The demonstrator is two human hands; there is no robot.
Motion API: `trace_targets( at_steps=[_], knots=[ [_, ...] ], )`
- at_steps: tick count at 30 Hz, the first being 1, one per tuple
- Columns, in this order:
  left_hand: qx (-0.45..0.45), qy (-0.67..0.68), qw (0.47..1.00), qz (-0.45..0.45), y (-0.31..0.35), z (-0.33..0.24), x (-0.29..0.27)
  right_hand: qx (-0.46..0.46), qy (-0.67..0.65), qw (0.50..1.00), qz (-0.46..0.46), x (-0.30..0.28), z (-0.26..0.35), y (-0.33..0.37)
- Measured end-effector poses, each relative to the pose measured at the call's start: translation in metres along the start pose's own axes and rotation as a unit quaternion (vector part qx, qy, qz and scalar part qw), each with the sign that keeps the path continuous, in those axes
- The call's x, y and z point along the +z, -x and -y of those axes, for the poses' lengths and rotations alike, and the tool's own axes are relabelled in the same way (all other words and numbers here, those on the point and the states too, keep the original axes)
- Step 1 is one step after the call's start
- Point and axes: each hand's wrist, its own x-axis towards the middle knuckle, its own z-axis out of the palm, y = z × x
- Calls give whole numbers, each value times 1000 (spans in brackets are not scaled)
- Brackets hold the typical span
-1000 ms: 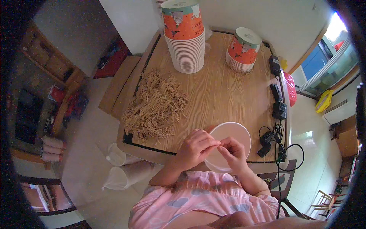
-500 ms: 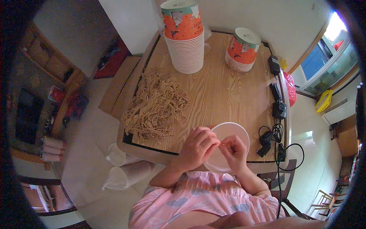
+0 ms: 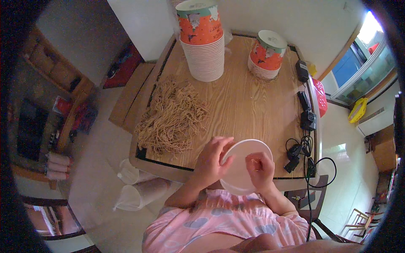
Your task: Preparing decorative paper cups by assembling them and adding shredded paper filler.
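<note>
A white paper bucket stands at the table's near edge, close to my body, with its round opening facing up. My left hand is at the left side of its rim, thumb and fingers apart in a wide curve, with nothing seen between them. Over the right part of the opening, my right hand is closed, its fingers curled in. A small tan bit shows at its fingertips, too small to name. Left of the hands lies a loose pile of tan twisted-paper cords.
A tall stack of upturned orange-and-green paper buckets stands at the back, with a shorter stack to its right. Black power adapters and tangled cables run along the right edge. Wrapped stacks lie on the floor at left.
My hands were together, fingertips pinching, over the bucket. Now they are apart: the left has opened and moved left, while the right has curled further in. The bucket has shifted slightly left and down.
</note>
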Motion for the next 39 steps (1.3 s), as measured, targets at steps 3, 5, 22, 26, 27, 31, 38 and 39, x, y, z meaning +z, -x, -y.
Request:
trace_targets(
  at_steps=[3, 5, 22, 26, 27, 31, 38, 39],
  knots=[
    [6, -21, 1000, 17, 4, 8, 0, 39, -19, 999, 7, -2, -3, -1],
    [7, 15, 999, 32, 5, 2, 0, 98, -98, 990, 37, -5, 0, -3],
    [55, 15, 998, -3, 15, 5, 15, 235, -332, 910, 77, 2, 0, 5],
    [40, -14, 998, -44, 11, 11, 19, 282, -363, 884, 83, 5, 1, -9],
    [35, -9, 998, -47, 11, 12, 19, 294, -350, 884, 98, 5, 0, -13],
    [35, -14, 999, -38, 11, 7, 20, 282, -327, 893, 125, 4, -13, -10],
    [40, 17, 998, -40, 10, 11, 21, 254, -316, 905, 130, 3, -10, -9],
    [30, 27, 998, -45, 10, 15, 22, 239, -309, 911, 133, 3, -7, -12]
  ],
)
